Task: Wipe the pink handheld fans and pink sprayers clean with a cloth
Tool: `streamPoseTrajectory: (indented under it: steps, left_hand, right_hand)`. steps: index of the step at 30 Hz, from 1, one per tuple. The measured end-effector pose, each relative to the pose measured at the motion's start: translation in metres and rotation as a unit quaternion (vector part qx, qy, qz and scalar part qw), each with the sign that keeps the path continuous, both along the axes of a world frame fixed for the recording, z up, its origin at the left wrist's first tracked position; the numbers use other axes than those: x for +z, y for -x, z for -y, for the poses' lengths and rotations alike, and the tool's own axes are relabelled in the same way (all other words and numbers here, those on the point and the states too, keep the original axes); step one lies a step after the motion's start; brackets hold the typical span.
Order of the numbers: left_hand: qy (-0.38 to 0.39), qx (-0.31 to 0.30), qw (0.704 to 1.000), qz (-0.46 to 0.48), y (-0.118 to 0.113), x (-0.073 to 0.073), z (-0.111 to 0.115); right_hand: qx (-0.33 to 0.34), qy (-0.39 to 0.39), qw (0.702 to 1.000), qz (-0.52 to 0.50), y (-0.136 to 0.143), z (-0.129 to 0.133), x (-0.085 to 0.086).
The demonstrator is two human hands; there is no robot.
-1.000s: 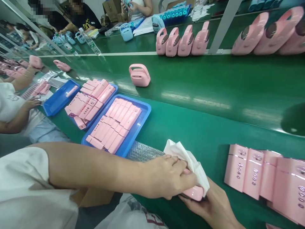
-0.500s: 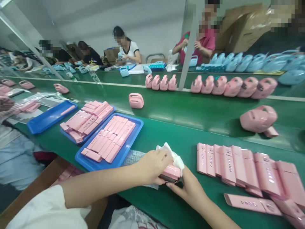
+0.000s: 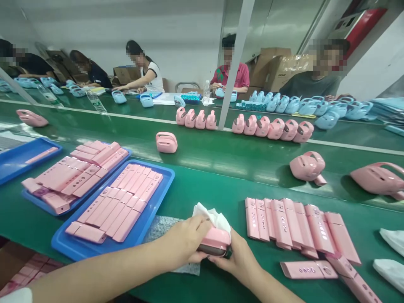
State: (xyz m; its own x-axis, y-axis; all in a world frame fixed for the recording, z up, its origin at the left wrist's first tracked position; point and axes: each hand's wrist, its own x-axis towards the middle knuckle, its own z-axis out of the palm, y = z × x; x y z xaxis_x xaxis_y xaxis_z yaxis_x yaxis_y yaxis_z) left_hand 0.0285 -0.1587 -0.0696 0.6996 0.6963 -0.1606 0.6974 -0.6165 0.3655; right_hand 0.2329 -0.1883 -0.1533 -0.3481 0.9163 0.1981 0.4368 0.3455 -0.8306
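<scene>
A glossy pink rounded case (image 3: 217, 238) with a dark face along its lower side is held between my two hands, above the green bench. My left hand (image 3: 186, 237) is closed over its left end, with a crumpled white cloth (image 3: 212, 214) bunched at the fingers and along the far side of the case. My right hand (image 3: 238, 254) grips the right end, its thumb underneath. Part of the case is hidden by the cloth and fingers. Below lies a translucent wrapping sheet (image 3: 189, 269).
Blue trays (image 3: 170, 176) of pink bars stand left. More pink bars (image 3: 290, 223) lie right, beside white cloths (image 3: 391, 271). Pink handled cases (image 3: 166, 142) sit on the green conveyor (image 3: 202, 145) beyond. Across it, people work among blue handled cases (image 3: 147, 100).
The view has swung right, bringing in white cloths and another pink case at the right. My hands still hold the case and cloth; more of the dark face shows.
</scene>
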Motion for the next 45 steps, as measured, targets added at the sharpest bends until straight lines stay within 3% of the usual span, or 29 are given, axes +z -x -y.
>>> streamPoseTrajectory:
  steps: [3,7,10,13,14,16,19,22,25,28,32,36,41,45]
  left_hand:
    - [-0.009,-0.029,0.999,-0.016,-0.001,0.000,-0.005]
    - [0.004,-0.019,1.000,-0.002,0.000,0.007,-0.011]
    - [0.080,-0.039,0.996,-0.001,0.000,0.027,-0.028]
    - [0.139,-0.115,0.984,-0.005,0.002,0.052,-0.071]
    - [0.102,-0.101,0.990,-0.013,0.005,0.059,-0.092]
    - [-0.039,0.053,0.997,-0.041,0.015,0.069,-0.138]
    - [-0.150,0.207,0.963,-0.084,0.037,0.075,-0.201]
    - [-0.204,0.286,0.928,-0.123,0.059,0.072,-0.240]
    - [-0.220,0.303,0.915,-0.148,0.068,0.066,-0.255]
    - [-0.220,0.283,0.919,-0.164,0.064,0.064,-0.256]
    - [-0.190,0.227,0.941,-0.161,0.050,0.072,-0.239]
    - [-0.147,0.167,0.965,-0.136,0.033,0.076,-0.200]
    - [-0.119,0.104,0.982,-0.108,0.017,0.064,-0.139]
    - [-0.125,0.084,0.984,-0.093,0.017,0.060,-0.108]
  right_hand:
    - [-0.016,0.002,1.000,-0.004,-0.001,-0.001,0.003]
    - [-0.024,0.043,0.999,0.005,0.001,-0.006,0.011]
    - [-0.026,0.060,0.998,-0.011,0.005,-0.007,0.013]
    - [-0.044,0.053,0.997,-0.036,0.009,-0.004,0.010]
    - [-0.052,0.049,0.997,-0.036,0.010,-0.001,0.007]
    - [-0.065,0.036,0.997,-0.026,0.011,0.004,0.002]
    - [-0.066,0.016,0.998,-0.018,0.014,0.011,-0.007]
    - [-0.078,0.000,0.996,-0.039,0.018,0.015,-0.018]
    - [-0.086,-0.008,0.994,-0.061,0.022,0.015,-0.033]
    - [-0.104,-0.006,0.992,-0.073,0.025,0.013,-0.041]
    - [-0.119,0.001,0.989,-0.087,0.029,0.011,-0.028]
    - [-0.111,0.014,0.987,-0.113,0.028,0.008,-0.013]
    - [-0.086,0.018,0.990,-0.107,0.016,0.010,-0.011]
    - [-0.077,0.032,0.994,-0.075,0.010,0.016,-0.003]
